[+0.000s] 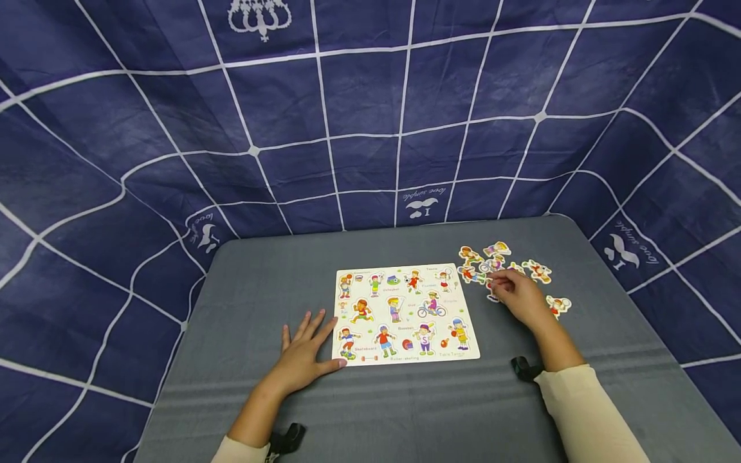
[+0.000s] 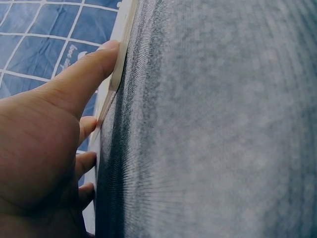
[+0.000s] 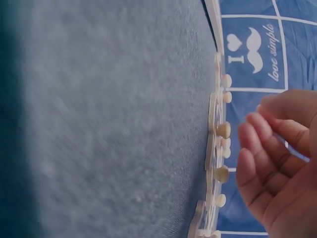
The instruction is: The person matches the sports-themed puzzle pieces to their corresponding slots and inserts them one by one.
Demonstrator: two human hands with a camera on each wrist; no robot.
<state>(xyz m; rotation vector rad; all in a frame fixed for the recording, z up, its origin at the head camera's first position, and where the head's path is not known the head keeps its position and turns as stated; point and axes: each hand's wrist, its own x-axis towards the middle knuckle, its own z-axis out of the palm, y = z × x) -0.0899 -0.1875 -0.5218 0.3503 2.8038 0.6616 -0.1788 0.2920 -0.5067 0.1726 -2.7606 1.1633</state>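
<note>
Sports peg-puzzle board (image 1: 382, 308) lies flat mid-desk (image 1: 255, 289) — cream face, cartoon athletes, printed labels such as Skateboard and Roller-skating. Left hand (image 1: 301, 360) rests at its left side, fingers spread wide: index tip touches the left edge, thumb sits at the near left corner. Left wrist view agrees — thumb on the board's edge, other fingers fanned out on the far side. Right hand (image 1: 518, 296) is over the loose puzzle pieces (image 1: 471, 275), off the board's far right corner; its fingers are loosely bent, thumb and index tips close together, just short of the pale knobs (image 3: 224, 131) in the right wrist view. Pieces lie clustered, some overlapping, knobs up; one shows a bicycle, and some are partly hidden by the hand. One figure piece (image 1: 538, 271) is just beyond the right hand, and another piece (image 1: 558, 305) lies to its right, apart from the cluster. Both arms have cream sleeves (image 1: 590, 411), with a black wrist camera (image 1: 292, 437) at each wrist. Desk cover is plain grey; navy curtain (image 1: 365, 90) with white grid lines and moustache prints stands around the back and sides.
</note>
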